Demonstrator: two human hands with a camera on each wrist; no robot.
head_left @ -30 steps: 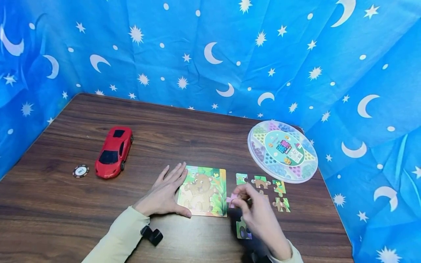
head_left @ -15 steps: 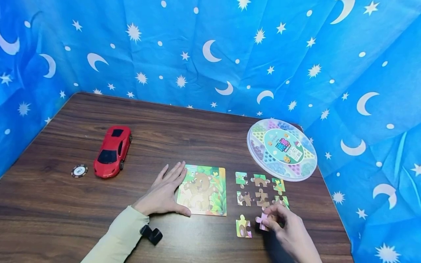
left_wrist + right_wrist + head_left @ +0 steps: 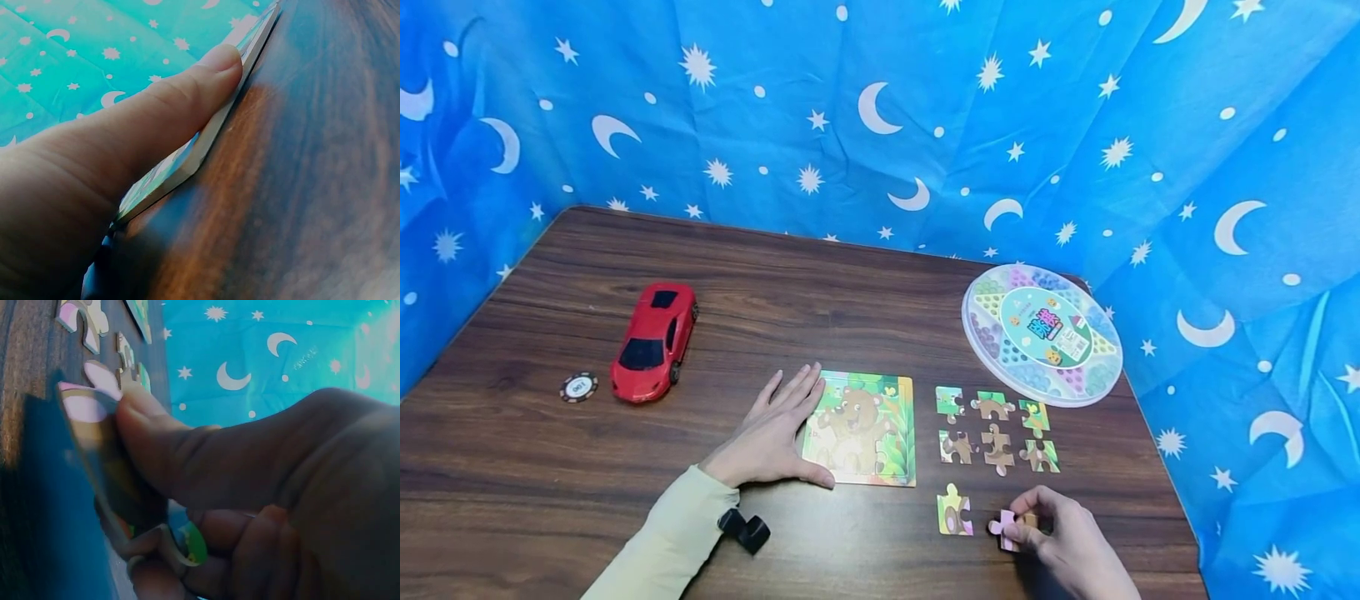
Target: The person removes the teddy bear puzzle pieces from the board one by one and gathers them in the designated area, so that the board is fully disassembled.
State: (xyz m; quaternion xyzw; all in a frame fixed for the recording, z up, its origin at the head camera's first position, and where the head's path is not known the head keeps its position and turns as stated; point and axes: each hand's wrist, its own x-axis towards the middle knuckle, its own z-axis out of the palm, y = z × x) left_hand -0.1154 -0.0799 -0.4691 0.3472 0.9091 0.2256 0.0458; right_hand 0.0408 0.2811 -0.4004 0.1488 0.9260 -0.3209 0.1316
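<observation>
My left hand [image 3: 767, 442] lies with spread fingers along the left side of a bear jigsaw board [image 3: 857, 429]. In the left wrist view its thumb [image 3: 206, 81] rests on the board's edge. Low on the right, my right hand [image 3: 1071, 537] pinches a pink and brown jigsaw piece [image 3: 1006, 529] between thumb and fingers, at or just above the table. A green-edged part [image 3: 197, 544] shows by the fingers in the right wrist view; whether it is a second piece I cannot tell. One loose jigsaw piece [image 3: 953, 512] lies left of this hand.
Several more jigsaw pieces [image 3: 997, 450] lie in two rows right of the board. Behind them sits a round Chinese checkers set [image 3: 1045, 333]. A red toy car [image 3: 655, 342] and a poker chip [image 3: 578, 387] are at the left. Blue star-patterned cloth [image 3: 820, 125] surrounds the table.
My right hand has carried the pinched piece from beside the board to the right and toward the table's front, uncovering the lower row of pieces. The left hand stays on the board.
</observation>
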